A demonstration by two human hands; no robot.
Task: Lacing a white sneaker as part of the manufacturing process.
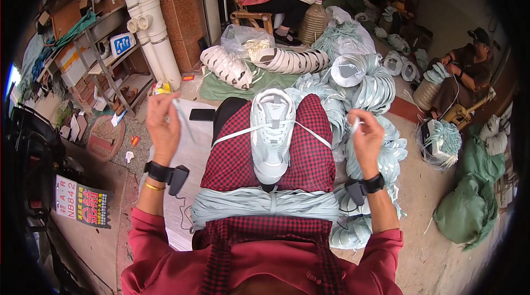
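Note:
A pale grey-blue sneaker [271,129] rests on my lap, between my thighs, toe toward me. A light flat shoelace [237,136] crosses its eyelets, and its two sides stretch out left and right over the red-and-black checked cloth [232,165]. Raised at the left, my left hand [164,126] pinches a strip of lace that hangs from its fingertips. On the other side, my right hand [364,135] is closed on a whitish lace end. A tied bundle of pale laces [237,206] lies across my lap, nearer my body than the sneaker.
Stacked pale shoe uppers [375,82] lie along my right. Beyond my knees are beige uppers [292,60] on green cloth. A black phone [202,114] lies at my left. A seated person [464,68] works at far right; another sits ahead. A green sack [466,201] slumps at right.

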